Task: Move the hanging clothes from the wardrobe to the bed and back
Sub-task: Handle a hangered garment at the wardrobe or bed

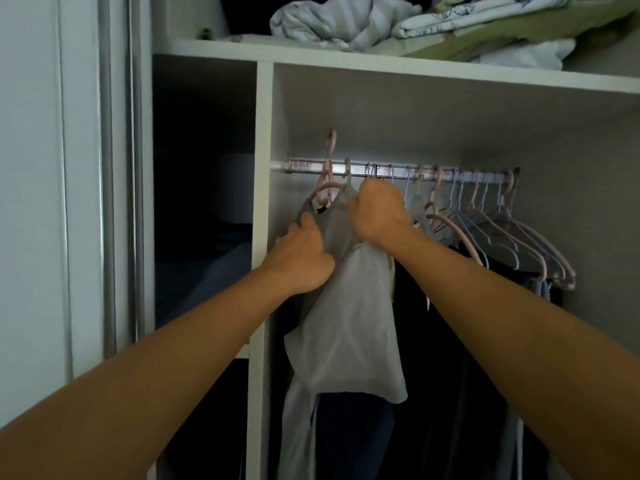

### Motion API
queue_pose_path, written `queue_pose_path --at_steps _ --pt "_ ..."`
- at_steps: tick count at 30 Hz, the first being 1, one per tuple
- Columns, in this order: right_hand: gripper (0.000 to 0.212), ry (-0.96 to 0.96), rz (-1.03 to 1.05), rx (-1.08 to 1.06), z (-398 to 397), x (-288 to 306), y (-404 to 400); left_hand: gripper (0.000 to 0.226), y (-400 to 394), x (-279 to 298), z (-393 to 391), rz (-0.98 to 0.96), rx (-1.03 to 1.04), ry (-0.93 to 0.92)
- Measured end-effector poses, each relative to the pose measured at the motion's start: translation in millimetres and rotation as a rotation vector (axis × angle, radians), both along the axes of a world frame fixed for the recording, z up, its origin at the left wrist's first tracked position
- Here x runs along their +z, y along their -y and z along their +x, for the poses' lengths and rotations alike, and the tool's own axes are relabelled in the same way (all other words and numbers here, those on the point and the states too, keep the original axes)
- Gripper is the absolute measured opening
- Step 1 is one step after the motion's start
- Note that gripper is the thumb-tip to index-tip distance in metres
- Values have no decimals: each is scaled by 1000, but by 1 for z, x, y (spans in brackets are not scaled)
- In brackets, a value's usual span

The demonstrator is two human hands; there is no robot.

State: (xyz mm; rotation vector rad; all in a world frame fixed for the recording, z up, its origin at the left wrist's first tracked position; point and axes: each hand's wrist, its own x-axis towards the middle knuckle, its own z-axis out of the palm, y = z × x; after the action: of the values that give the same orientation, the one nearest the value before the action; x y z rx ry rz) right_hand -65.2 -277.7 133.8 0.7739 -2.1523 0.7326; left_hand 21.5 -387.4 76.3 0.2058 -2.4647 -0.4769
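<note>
White wardrobe [265, 216] interior, dim light, sliding door frame at left. Metal rail [398, 173] runs horizontally across the right compartment, just under the shelf [346, 58], which carries folded bedding [398, 19].

Right hand [379, 211]: fingers curled into a tight fist just under the rail, closed around the top of a grey garment [346, 323] where its hanger hook would be. The hook itself is hidden inside the fist.

Left hand [301, 258]: fingers bent and buried in the garment's left shoulder, thumb up against the fabric edge, pinching the cloth.

Garment: thin, soft knit, light grey, limp. Long axis vertical, hanging straight down from the rail's left end, hem pointing at the floor. A second pale piece trails lower behind it.

Pink plastic hangers [327, 181] sit left of the fist, one hook raised above the rail and linked through another. Empty hangers [502, 230], pink and pale blue, thin and rounded, bunch toward the rail's right end, shoulders sloping down to the right. Dark clothes [450, 341] hang below them.
</note>
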Motion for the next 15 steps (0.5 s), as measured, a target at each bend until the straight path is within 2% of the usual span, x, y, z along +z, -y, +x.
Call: queue_pose_path --at_steps 7,12,15 --pt "35 -25 50 24 2 -17 -48 34 -3 -1 -6 30 -7 21" --pt "18 -84 141 4 7 -28 -95 49 -8 -7 -16 101 -21 7" --pt "16 -103 194 32 11 -36 -127 54 -18 -11 -23 94 -8 -31"
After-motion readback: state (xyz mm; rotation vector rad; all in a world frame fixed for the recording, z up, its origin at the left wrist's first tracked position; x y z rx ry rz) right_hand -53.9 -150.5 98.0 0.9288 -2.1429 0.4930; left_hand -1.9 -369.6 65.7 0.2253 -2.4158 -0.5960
